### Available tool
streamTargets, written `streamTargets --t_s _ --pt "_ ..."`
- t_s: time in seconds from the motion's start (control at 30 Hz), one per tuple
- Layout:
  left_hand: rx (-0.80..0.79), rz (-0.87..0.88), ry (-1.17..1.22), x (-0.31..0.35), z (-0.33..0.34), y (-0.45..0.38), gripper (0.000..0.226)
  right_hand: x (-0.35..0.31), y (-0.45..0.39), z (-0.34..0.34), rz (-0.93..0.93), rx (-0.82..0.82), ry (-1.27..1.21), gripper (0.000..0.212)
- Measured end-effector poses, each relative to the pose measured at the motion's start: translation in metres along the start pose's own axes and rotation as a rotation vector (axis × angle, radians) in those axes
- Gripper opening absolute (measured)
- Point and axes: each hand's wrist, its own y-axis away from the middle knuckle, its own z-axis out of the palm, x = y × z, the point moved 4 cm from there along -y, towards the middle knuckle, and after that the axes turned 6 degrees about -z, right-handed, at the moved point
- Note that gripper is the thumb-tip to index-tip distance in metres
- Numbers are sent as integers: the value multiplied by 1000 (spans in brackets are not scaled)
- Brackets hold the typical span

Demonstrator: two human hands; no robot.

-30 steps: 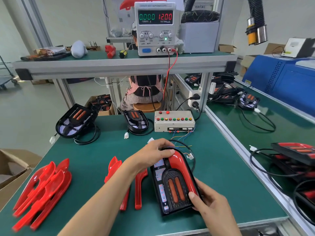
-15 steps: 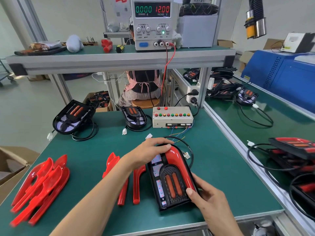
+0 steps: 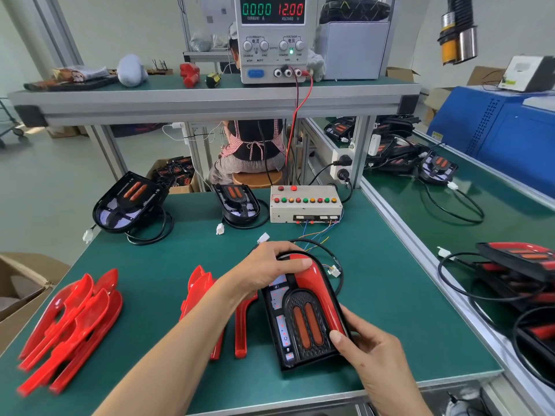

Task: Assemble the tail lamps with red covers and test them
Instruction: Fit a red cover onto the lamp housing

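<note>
A black tail lamp (image 3: pixel 301 322) lies on the green mat in front of me, with a red cover (image 3: pixel 319 285) seated along its right side and round its far end. My left hand (image 3: pixel 267 267) lies over the far rounded end, its fingers pressing on the cover's tip. At the lamp's near right corner, my right hand (image 3: pixel 371 355) grips the edge, thumb on top of the cover. The lamp's cable and white connector (image 3: pixel 335 270) lie loose behind it. The test box (image 3: pixel 304 205) with coloured buttons stands beyond.
Loose red covers lie piled at the left (image 3: pixel 72 325), and more beside my left forearm (image 3: pixel 243 325). Two bare lamps (image 3: pixel 129 202) (image 3: pixel 240 202) stand at the back. The power supply (image 3: pixel 271 37) reads 0.000 A, 12.00 V. Finished lamps (image 3: pixel 516 265) are stacked on the right bench.
Both hands stay on the lamp in nearly the same places. Only the view has shifted a little.
</note>
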Motion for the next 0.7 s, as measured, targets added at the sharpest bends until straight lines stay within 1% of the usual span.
streamTargets --t_s 0.1,0.23,0.37,0.5,0.7 --pt "0 -23 11 1 0 -1 22 1 -1 0 12 -11 -8 46" --pt "9 -30 8 1 1 -2 23 0 -1 -1 24 -24 -14 47" --pt "22 -17 20 0 1 0 19 -2 -3 -1 51 -71 -36 48" --pt "21 -20 7 1 0 1 22 1 -4 -1 96 -25 -84 38" --pt "12 -32 3 4 1 4 22 5 -8 0 114 -7 -72 45"
